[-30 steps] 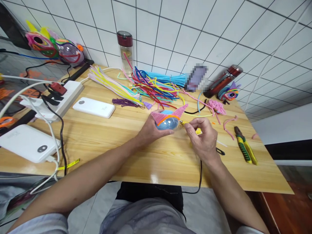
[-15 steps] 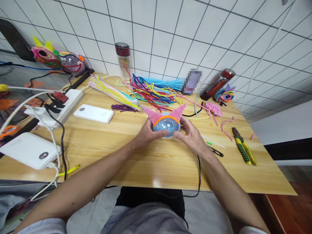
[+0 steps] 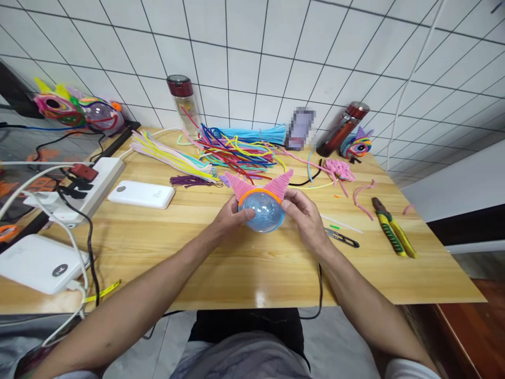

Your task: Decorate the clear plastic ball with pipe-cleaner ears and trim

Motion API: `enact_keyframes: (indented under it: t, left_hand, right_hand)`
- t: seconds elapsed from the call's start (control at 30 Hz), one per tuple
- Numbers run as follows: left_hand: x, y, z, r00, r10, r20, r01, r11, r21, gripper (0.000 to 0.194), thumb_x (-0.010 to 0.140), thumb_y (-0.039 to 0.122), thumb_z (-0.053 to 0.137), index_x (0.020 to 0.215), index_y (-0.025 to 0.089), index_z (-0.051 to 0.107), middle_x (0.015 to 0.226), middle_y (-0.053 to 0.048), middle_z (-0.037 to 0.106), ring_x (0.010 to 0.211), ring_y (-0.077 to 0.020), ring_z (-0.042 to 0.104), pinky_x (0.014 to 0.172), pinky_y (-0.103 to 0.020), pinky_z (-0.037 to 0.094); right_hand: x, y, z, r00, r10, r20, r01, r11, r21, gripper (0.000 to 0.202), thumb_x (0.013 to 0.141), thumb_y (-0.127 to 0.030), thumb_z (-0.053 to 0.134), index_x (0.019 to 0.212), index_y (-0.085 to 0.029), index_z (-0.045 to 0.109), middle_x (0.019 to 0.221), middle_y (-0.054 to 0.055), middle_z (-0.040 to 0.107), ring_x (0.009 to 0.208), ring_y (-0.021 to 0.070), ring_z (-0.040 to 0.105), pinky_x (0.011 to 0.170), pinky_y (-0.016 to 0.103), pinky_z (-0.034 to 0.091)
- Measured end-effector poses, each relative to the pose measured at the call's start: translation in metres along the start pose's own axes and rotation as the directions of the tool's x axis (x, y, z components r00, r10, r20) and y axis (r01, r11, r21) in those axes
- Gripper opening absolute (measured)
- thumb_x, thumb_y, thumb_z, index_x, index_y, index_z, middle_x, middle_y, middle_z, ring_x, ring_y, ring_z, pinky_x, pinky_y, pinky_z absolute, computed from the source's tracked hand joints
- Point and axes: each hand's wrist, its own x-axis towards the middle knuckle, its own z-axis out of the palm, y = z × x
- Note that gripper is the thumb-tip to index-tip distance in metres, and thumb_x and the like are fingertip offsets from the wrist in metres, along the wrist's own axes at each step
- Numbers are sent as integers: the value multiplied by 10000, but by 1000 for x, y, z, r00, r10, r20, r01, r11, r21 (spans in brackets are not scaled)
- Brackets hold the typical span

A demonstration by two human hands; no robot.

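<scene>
A clear bluish ball (image 3: 263,213) with an orange band and two pink pointed ears (image 3: 279,185) is held up over the wooden table (image 3: 252,273). My left hand (image 3: 232,216) grips its left side, the thumb lying across the clear front. On the right side, my right hand (image 3: 302,210) pinches the rim just below the right ear. Behind the ball lies a tangled heap of coloured pipe cleaners (image 3: 236,150), with a purple bunch (image 3: 191,180) left of the ears.
Pliers (image 3: 394,229) and black snips (image 3: 342,238) lie to the right. White power banks (image 3: 142,194) and a power strip (image 3: 97,184) with cables are at left. A glass bottle (image 3: 185,102), a phone (image 3: 300,129) and a red flask (image 3: 342,129) stand behind.
The view has shifted a little. The ball has tipped, showing more of its clear front. My right thumb has moved off the front to the rim near the right ear.
</scene>
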Motion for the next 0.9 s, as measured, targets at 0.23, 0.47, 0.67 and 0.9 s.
enact_keyframes:
  t: [0.23, 0.47, 0.67, 0.9]
  left_hand:
    - [0, 0, -1, 997, 31, -68, -24, 994, 111, 975, 581, 637, 987, 1346, 164, 610, 1330, -169, 753, 1224, -387, 718, 998, -443, 584]
    - [-4, 0, -1, 998, 65, 5, -65, 996, 67, 908, 730, 636, 917, 1445, 197, 570, 1396, -156, 720, 1297, -364, 690, 1083, -461, 562]
    - [-6, 6, 5, 998, 39, -44, -39, 999, -8, 937, 705, 672, 919, 1425, 190, 563, 1379, -163, 729, 1285, -364, 700, 1101, -454, 552]
    - [-7, 6, 5, 998, 50, -25, -49, 999, 21, 911, 728, 652, 910, 1441, 200, 566, 1397, -154, 720, 1319, -366, 680, 1122, -462, 542]
  right_hand:
    - [0, 10, 0, 995, 97, 20, -98, 993, 71, 455, 827, -618, 833, 1099, -269, 729, 1098, 36, 811, 1037, 243, 737, 930, 384, 592]
    - [0, 15, 2, 990, 136, 32, -138, 986, 94, 516, 809, -653, 842, 1151, -292, 704, 1180, 54, 800, 1054, 255, 740, 896, 376, 596]
    - [-2, 8, 6, 989, 149, 9, -149, 977, 151, 513, 792, -666, 848, 1132, -298, 737, 1167, 45, 806, 1036, 256, 739, 914, 399, 606]
    - [-3, 5, 9, 987, 158, -2, -156, 977, 144, 408, 811, -571, 819, 1096, -299, 718, 1139, 38, 800, 1062, 265, 723, 913, 397, 588]
